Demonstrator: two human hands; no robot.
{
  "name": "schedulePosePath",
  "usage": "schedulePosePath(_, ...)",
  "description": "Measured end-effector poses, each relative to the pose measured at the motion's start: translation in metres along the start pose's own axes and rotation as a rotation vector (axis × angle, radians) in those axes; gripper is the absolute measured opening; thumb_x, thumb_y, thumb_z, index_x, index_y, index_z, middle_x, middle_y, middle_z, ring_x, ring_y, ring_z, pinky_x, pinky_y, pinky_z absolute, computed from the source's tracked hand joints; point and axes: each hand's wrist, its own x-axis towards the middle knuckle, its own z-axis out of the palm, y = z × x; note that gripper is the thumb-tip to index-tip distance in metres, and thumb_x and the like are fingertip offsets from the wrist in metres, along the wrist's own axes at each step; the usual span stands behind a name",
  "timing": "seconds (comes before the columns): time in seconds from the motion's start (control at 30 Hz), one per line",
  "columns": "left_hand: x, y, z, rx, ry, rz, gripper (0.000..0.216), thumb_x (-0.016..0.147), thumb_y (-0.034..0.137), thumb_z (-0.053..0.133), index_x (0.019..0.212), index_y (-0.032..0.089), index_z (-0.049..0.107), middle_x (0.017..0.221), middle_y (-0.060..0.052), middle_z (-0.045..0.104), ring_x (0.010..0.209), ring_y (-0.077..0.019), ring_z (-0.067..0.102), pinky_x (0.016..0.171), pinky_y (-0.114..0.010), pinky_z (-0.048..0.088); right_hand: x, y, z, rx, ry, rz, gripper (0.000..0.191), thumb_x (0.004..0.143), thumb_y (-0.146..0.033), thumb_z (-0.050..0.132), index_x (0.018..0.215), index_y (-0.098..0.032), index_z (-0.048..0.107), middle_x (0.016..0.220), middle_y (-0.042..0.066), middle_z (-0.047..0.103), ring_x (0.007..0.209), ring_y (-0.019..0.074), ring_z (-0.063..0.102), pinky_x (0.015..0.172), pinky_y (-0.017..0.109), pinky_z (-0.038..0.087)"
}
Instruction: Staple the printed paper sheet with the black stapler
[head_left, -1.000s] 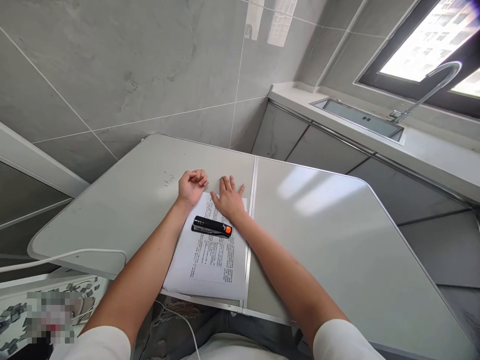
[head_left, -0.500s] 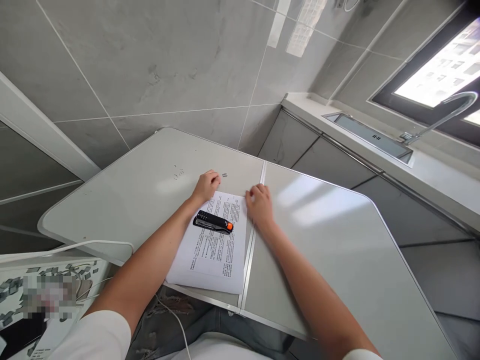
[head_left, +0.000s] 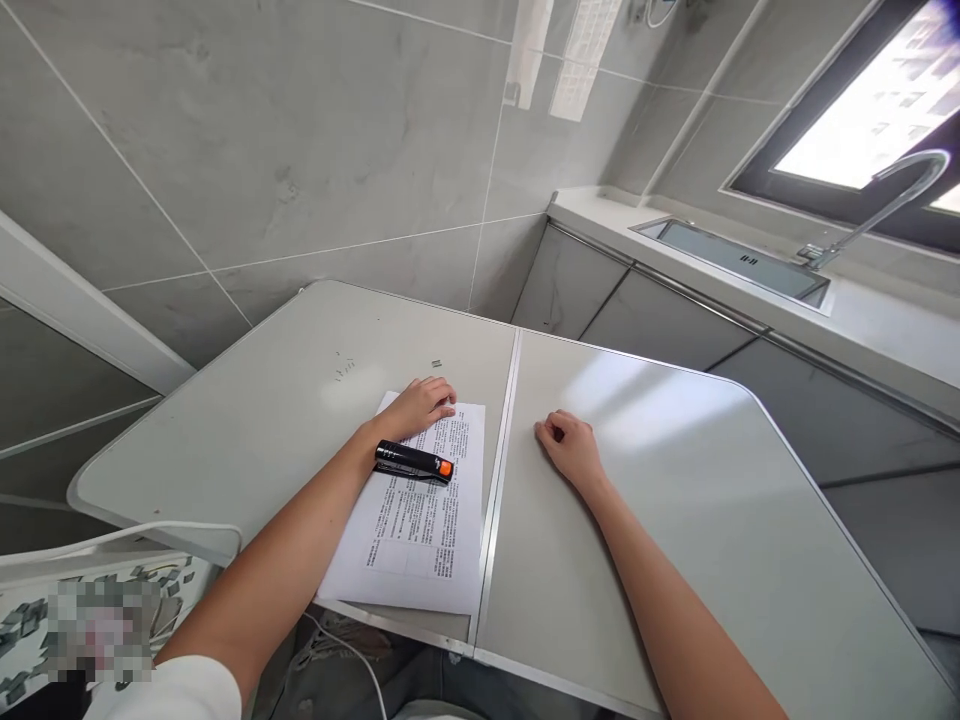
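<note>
A stack of printed paper (head_left: 416,520) lies on the left half of a grey folding table (head_left: 675,480). A black stapler with an orange end (head_left: 413,463) rests across the paper. My left hand (head_left: 421,404) lies on the paper's top left corner, fingers loosely curled and pressing down, just beyond the stapler. My right hand (head_left: 568,446) rests on the table's right half, fingers curled into a loose fist with nothing visible in it. A small staple piece (head_left: 436,363) lies on the table just beyond my left hand.
A metal seam (head_left: 499,460) divides the table's two halves. A counter with a sink (head_left: 731,258) and a faucet (head_left: 874,205) stands at the back right under a window. A white cable (head_left: 127,532) runs along the table's left front edge.
My right hand has left the paper and moved right across the seam onto the other table half. My left hand slid onto the paper's top corner. The stapler has not moved.
</note>
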Motion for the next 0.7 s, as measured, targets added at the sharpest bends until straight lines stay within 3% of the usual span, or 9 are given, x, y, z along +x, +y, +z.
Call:
schedulePosePath(0.13, 0.0, 0.002, 0.0, 0.037, -0.026, 0.06, 0.03, 0.098, 0.042, 0.064, 0.124, 0.028, 0.07, 0.126, -0.008, 0.064, 0.117, -0.027, 0.06, 0.105, -0.045, 0.041, -0.002, -0.01, -0.001, -0.05, -0.017, -0.069, 0.036, 0.095, -0.034, 0.053, 0.063, -0.025, 0.041, 0.069, 0.001, 0.053, 0.069, 0.0192, 0.051, 0.067, 0.033, 0.042)
schedulePosePath(0.23, 0.0, 0.008, -0.001, 0.025, -0.08, 0.104, 0.036, 0.095, 0.044, 0.068, 0.129, 0.033, 0.071, 0.133, -0.007, 0.065, 0.123, -0.0284, 0.057, 0.108, -0.046, 0.038, -0.007, -0.027, 0.005, -0.011, 0.035, -0.062, 0.031, 0.098, -0.036, 0.051, 0.069, -0.025, 0.052, 0.076, 0.005, 0.062, 0.078, 0.0228, 0.057, 0.072, 0.036, 0.047)
schedulePosePath(0.33, -0.001, 0.014, -0.002, -0.012, -0.101, 0.134, 0.029, 0.098, 0.043, 0.064, 0.123, 0.032, 0.074, 0.13, -0.007, 0.067, 0.121, -0.0272, 0.058, 0.109, -0.046, 0.038, -0.014, -0.049, 0.019, 0.015, 0.006, -0.066, 0.022, 0.101, -0.036, 0.049, 0.102, -0.024, 0.067, 0.107, 0.009, 0.072, 0.101, 0.0271, 0.061, 0.089, 0.041, 0.051)
schedulePosePath(0.4, -0.001, 0.017, -0.003, -0.032, -0.112, 0.15, 0.027, 0.1, 0.043, 0.061, 0.12, 0.031, 0.075, 0.129, -0.007, 0.068, 0.122, -0.0265, 0.058, 0.11, -0.045, 0.038, -0.018, -0.061, 0.028, -0.048, -0.092, -0.104, 0.034, 0.098, -0.038, 0.055, 0.129, -0.024, 0.064, 0.134, 0.01, 0.067, 0.119, 0.0313, 0.056, 0.102, 0.048, 0.048)
schedulePosePath(0.47, -0.001, 0.019, -0.004, -0.041, -0.108, 0.153, 0.032, 0.1, 0.044, 0.061, 0.126, 0.03, 0.072, 0.132, -0.007, 0.067, 0.126, -0.0272, 0.056, 0.113, -0.046, 0.038, -0.02, -0.068, 0.032, -0.104, -0.179, -0.125, 0.049, 0.095, -0.038, 0.06, 0.143, -0.026, 0.058, 0.149, 0.009, 0.059, 0.13, 0.0346, 0.049, 0.108, 0.053, 0.043)
schedulePosePath(0.57, 0.001, 0.021, -0.004, -0.035, -0.079, 0.118, 0.046, 0.098, 0.046, 0.064, 0.141, 0.029, 0.063, 0.141, -0.009, 0.064, 0.132, -0.0294, 0.052, 0.115, -0.05, 0.037, -0.02, -0.07, 0.03, -0.05, -0.235, -0.122, 0.046, 0.095, -0.033, 0.059, 0.141, -0.029, 0.061, 0.151, 0.005, 0.059, 0.133, 0.0332, 0.048, 0.11, 0.054, 0.042)
schedulePosePath(0.7, 0.002, 0.022, -0.003, -0.013, -0.079, 0.1, 0.037, 0.098, 0.041, 0.064, 0.131, 0.029, 0.07, 0.135, -0.008, 0.066, 0.128, -0.03, 0.054, 0.114, -0.051, 0.037, -0.019, -0.069, 0.025, 0.091, -0.288, -0.15, 0.038, 0.093, -0.025, 0.058, 0.129, -0.031, 0.067, 0.145, 0.002, 0.066, 0.131, 0.0289, 0.053, 0.111, 0.053, 0.042)
